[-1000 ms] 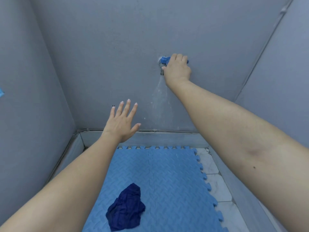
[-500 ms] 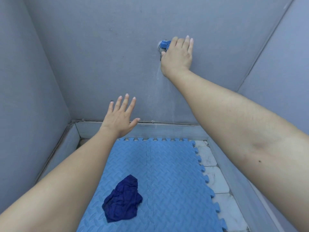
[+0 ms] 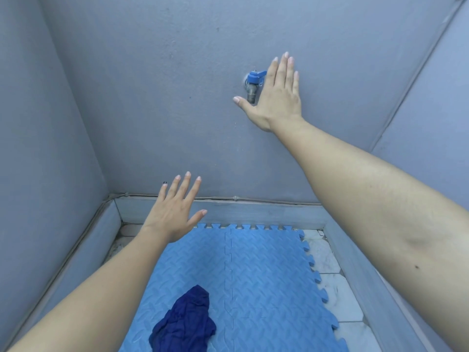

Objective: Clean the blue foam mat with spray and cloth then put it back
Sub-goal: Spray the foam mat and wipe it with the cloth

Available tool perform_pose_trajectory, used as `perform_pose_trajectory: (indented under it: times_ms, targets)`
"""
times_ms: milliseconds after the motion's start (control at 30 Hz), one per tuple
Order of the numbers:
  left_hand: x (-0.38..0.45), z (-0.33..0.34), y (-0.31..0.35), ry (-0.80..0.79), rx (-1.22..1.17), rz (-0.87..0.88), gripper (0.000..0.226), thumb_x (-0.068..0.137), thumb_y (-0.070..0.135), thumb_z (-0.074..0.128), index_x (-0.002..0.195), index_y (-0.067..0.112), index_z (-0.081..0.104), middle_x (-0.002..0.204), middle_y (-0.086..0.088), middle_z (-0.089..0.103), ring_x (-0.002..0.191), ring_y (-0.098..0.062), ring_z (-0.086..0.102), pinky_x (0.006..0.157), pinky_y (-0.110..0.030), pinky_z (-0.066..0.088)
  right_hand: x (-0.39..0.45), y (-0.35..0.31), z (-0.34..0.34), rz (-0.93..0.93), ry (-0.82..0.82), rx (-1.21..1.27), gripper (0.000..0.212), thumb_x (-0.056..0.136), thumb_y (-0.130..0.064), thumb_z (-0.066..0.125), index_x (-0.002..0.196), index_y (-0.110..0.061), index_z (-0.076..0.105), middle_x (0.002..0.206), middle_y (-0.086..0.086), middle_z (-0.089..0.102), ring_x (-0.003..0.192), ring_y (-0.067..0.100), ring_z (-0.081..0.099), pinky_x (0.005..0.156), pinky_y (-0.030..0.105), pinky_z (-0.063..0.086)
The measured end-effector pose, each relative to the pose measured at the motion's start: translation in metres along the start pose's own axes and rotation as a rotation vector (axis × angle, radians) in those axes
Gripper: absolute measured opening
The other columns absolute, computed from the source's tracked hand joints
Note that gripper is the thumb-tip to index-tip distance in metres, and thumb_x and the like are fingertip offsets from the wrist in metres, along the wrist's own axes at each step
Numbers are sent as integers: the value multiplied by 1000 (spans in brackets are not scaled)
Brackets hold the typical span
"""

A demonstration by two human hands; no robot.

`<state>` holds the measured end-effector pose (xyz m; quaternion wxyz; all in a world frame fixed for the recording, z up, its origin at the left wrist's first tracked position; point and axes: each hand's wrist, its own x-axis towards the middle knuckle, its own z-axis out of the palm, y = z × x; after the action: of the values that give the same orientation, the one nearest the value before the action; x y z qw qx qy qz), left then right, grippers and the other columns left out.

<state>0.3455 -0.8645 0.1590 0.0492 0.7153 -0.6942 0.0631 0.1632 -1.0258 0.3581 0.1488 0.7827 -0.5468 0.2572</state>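
The blue foam mat (image 3: 266,273) lies flat on the floor, its interlocking teeth along the far and right edges. A crumpled dark blue cloth (image 3: 185,326) rests on its near part. My left hand (image 3: 175,212) hovers above the mat's far left corner, fingers spread, holding nothing. My right hand (image 3: 276,95) is raised flat near the wall, fingers straight, just right of a blue-handled tap (image 3: 252,83). No water runs from the tap. No spray bottle is in view.
Grey walls close the corner on the left, far side and right, with a low grey ledge (image 3: 253,214) along their base. Pale marble tiles (image 3: 337,288) show right of the mat.
My right hand has let go of the tap handle and opened flat beside it. The water stream seen a second ago has stopped. The left hand has barely moved.
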Motion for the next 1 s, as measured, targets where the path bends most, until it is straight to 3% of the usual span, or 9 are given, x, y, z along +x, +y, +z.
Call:
perform_pose_trajectory:
  times_ms: [200,333,467,633,700,767,833,900,1000]
  targets:
    - [-41,51,22,-55,-111,92,78,88,68,4,150,26,-18,156,1,-25,146,-21,-17,119,-39,-5,-132,47,74,57,-100,434,83,95,-63,30,156,-18,-5,163,-3,-11,149,20,-16,121,47,-6]
    - [-117,136,41,-267,-85,240,79,91,70,27,152,21,24,158,-4,19,144,-28,24,113,-38,7,-316,106,189,265,-592,247,87,79,-80,2,149,-33,-17,162,-8,-15,148,19,-20,120,52,-4]
    - [-175,208,58,-351,-126,235,80,86,74,34,145,21,41,153,-3,34,140,-21,28,111,-42,17,-406,142,233,238,-741,52,87,73,-80,-20,150,-40,-14,162,-10,-13,148,19,-18,119,51,-10]
    - [-124,235,53,-159,-196,-2,66,95,56,25,151,21,24,158,3,19,147,-14,12,117,-40,8,-423,151,243,185,-662,53,65,92,-69,2,152,-44,3,162,-13,-1,149,9,-10,120,44,-7]
    - [-78,247,33,-63,-202,-263,67,98,50,27,153,15,14,160,0,12,148,-15,7,118,-37,-2,-424,152,246,179,-653,50,63,94,-66,10,152,-43,6,161,-13,0,149,9,-9,121,45,-5]
    - [-29,254,19,-7,-229,-583,65,100,42,29,151,4,16,159,-11,16,147,-23,10,119,-44,3,-423,151,248,184,-635,51,62,95,-64,14,152,-42,8,162,-13,2,150,9,-7,121,45,-4]
    - [10,260,27,-28,-263,-712,60,101,34,26,149,-2,20,158,-16,18,147,-26,12,118,-46,8,-422,151,250,188,-634,54,62,95,-64,15,153,-42,11,162,-13,4,150,9,-6,121,45,-3]
    - [26,264,62,-57,-261,-545,57,101,31,23,149,1,22,159,-14,17,147,-25,12,119,-43,8,-422,152,249,186,-639,67,62,95,-63,17,153,-40,13,162,-13,5,150,8,-6,121,44,-3]
    - [17,260,148,-102,-333,-63,61,99,38,17,152,8,16,161,-6,7,148,-17,3,120,-35,-3,-422,156,246,207,-647,83,63,95,-63,17,153,-39,14,162,-13,5,150,7,-6,122,44,-2]
